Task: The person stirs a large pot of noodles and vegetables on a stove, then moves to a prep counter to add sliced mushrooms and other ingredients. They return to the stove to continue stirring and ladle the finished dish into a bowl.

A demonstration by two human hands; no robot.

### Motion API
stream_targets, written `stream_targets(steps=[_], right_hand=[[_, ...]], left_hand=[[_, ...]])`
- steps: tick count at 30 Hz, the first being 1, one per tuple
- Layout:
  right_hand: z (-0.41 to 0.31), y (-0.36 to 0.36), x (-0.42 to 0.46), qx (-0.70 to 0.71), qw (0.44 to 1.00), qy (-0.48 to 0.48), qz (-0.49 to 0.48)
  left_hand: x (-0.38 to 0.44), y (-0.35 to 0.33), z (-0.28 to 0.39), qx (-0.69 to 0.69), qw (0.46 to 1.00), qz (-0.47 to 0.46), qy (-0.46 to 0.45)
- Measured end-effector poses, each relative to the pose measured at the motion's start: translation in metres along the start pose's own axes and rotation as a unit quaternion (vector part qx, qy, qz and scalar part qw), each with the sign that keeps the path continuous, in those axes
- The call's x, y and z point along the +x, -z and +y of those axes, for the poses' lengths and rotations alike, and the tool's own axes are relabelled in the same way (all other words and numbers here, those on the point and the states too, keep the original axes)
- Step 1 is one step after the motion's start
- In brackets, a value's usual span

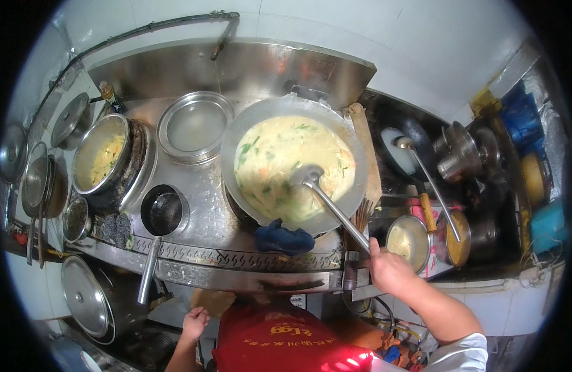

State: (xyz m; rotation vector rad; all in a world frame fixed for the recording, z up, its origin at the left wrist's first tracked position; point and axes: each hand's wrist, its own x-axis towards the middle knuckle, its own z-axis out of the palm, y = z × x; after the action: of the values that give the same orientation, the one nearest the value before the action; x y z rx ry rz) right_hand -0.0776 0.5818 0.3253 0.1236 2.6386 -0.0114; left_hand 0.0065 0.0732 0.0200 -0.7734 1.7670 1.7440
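My right hand (392, 269) grips the end of a long-handled metal ladle (335, 207). The ladle's bowl is partly sunk in pale yellow soup (276, 158) with green leaves and orange bits. A large metal wok (232, 139) holds this soup over the stove. Against the wok's near rim lies a folded dark blue cloth (284, 238). Low beside my red apron (276, 335), my left hand (196, 322) hangs with its fingers curled and nothing visible in them.
Left of the wok are a metal basin of cloudy liquid (195, 128), a dark long-handled saucepan (162, 211) and a pot of yellow food (104, 158). To the right are a bamboo brush (362, 216), a small black wok (418, 165) with another ladle, and a metal bowl (423, 242).
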Motion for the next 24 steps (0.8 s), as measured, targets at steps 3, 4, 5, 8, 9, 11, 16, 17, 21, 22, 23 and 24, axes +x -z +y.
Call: stream_targets(steps=[3,4,5,8,9,11,16,17,21,22,23,24], right_hand=[[-0.015,-0.005,0.024,-0.009,0.999,0.016,0.029],[-0.021,-0.004,0.033,-0.010,0.999,0.019,0.035],[-0.028,-0.001,0.042,-0.011,0.999,0.022,0.042],[-0.033,0.001,0.069,0.032,0.997,0.016,0.069],[-0.031,-0.004,0.078,0.049,0.995,0.007,0.081],[-0.019,-0.011,0.090,0.151,0.980,0.020,0.129],[-0.029,0.050,0.062,0.540,0.837,-0.083,0.035],[-0.025,0.056,0.056,0.535,0.840,-0.073,0.054],[-0.016,0.058,0.039,0.518,0.847,-0.087,0.079],[-0.013,0.054,0.031,0.517,0.848,-0.098,0.058],[-0.011,0.051,0.021,0.516,0.848,-0.110,0.036],[-0.007,0.054,0.008,0.538,0.836,-0.110,-0.011]], left_hand=[[0.005,0.041,-0.057,-0.013,0.996,0.023,0.087],[-0.006,0.049,-0.063,0.019,0.995,0.041,0.092],[-0.010,0.067,-0.090,0.074,0.991,0.046,0.103],[-0.011,0.105,-0.131,0.241,0.964,0.036,0.109],[-0.028,0.091,-0.096,0.298,0.950,0.017,0.093],[-0.035,0.094,-0.080,0.459,0.888,-0.036,0.003],[-0.042,0.064,-0.046,0.051,0.982,0.120,0.138],[-0.046,0.052,-0.026,0.051,0.980,0.122,0.151],[-0.025,0.042,-0.024,0.039,0.984,0.105,0.140],[-0.022,0.042,-0.023,0.039,0.987,0.083,0.132],[-0.019,0.042,-0.022,0.039,0.990,0.061,0.124],[-0.016,0.043,-0.020,0.023,0.990,0.064,0.126]])
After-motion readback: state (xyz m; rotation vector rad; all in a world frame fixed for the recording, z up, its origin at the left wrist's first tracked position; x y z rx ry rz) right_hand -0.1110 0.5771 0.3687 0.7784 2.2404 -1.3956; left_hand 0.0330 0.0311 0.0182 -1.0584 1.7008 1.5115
